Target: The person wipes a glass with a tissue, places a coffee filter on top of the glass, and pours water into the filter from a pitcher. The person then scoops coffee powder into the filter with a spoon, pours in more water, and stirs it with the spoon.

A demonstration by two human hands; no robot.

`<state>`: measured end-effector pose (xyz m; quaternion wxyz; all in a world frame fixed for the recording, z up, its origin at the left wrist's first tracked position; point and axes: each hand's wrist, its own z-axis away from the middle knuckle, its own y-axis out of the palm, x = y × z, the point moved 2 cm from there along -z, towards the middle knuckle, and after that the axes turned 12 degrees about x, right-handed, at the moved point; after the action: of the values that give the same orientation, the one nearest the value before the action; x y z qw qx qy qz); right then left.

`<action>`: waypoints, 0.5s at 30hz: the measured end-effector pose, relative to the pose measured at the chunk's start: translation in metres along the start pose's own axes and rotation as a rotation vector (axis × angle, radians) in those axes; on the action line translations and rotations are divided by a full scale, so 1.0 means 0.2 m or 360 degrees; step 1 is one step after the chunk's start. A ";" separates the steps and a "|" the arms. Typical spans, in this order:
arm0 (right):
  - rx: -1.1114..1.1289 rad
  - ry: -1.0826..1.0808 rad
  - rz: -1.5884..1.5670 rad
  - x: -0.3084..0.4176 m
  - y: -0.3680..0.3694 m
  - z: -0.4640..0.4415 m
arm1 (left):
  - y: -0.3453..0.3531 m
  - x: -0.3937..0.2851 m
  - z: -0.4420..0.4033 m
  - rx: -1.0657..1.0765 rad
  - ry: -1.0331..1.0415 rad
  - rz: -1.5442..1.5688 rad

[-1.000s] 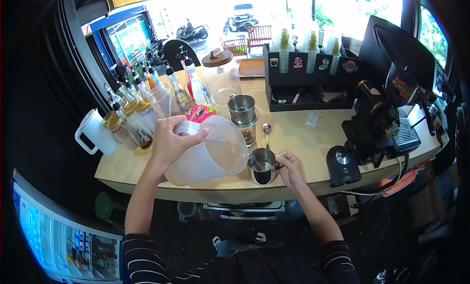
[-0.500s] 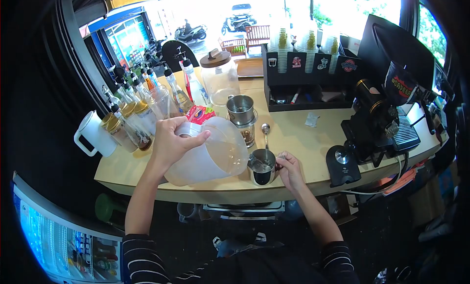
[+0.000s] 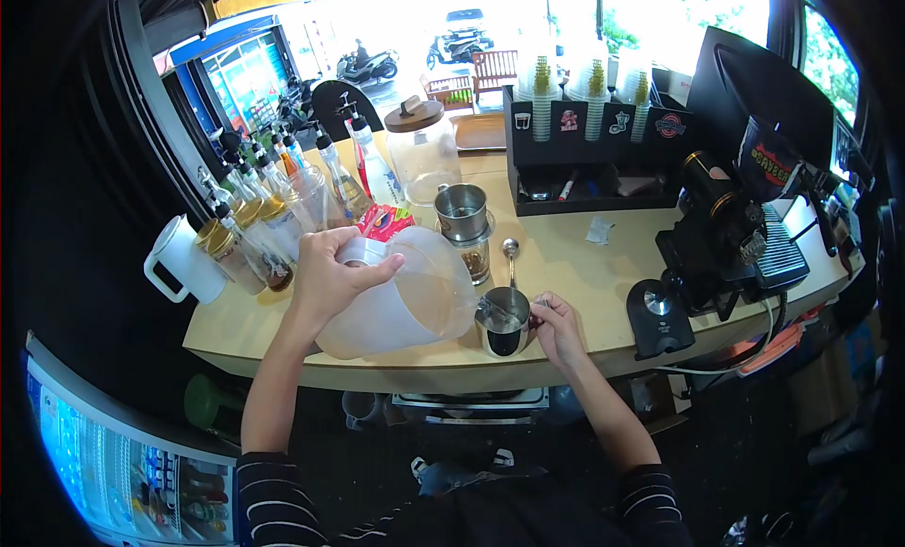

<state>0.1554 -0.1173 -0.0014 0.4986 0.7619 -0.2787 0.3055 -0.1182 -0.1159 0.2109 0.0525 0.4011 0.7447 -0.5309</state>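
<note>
My left hand [image 3: 341,272] is wrapped round the handle of a big translucent plastic jug [image 3: 429,297], which is tilted to the right. Clear liquid runs from its mouth into a small stainless steel pitcher [image 3: 503,343]. The pitcher's handle is in my right hand [image 3: 558,328], fingers closed on it. Behind the pitcher lies a long-handled spoon [image 3: 511,249]. A metal drip filter [image 3: 462,213] sits on top of a glass [image 3: 478,261] just beyond the jug. A red packet [image 3: 385,221] lies behind my left hand.
Pump bottles [image 3: 332,160] and lidded jars crowd the left, beside a white pitcher [image 3: 185,260]. A large jar [image 3: 421,160] and a black cup organizer [image 3: 603,170] stand at the back. On the right are a coffee machine [image 3: 707,236] and a small black scale-like device [image 3: 658,339].
Liquid keeps running from the tilted jug into the pitcher. Both hands hold nearly the same positions; the view has shifted very slightly.
</note>
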 end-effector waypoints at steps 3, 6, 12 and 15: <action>-0.0029 0.0025 -0.0025 -0.01 0.00 0.00 | 0.00 0.00 0.00 -0.0012 -0.0002 -0.0006; -0.0018 0.0003 -0.0013 -0.01 -0.01 0.00 | -0.01 0.00 0.00 -0.0018 0.0006 -0.0046; 0.0005 -0.0006 -0.0035 -0.01 -0.01 0.00 | -0.01 0.00 0.02 -0.0032 -0.0015 0.0040; 0.0000 -0.0017 -0.0049 -0.01 -0.01 0.00 | -0.01 0.00 0.02 -0.0033 -0.0001 -0.0017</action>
<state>0.1555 -0.1163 -0.0036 0.5017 0.7677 -0.2694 0.2938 -0.1209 -0.1195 0.2101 0.0540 0.3962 0.7523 -0.5236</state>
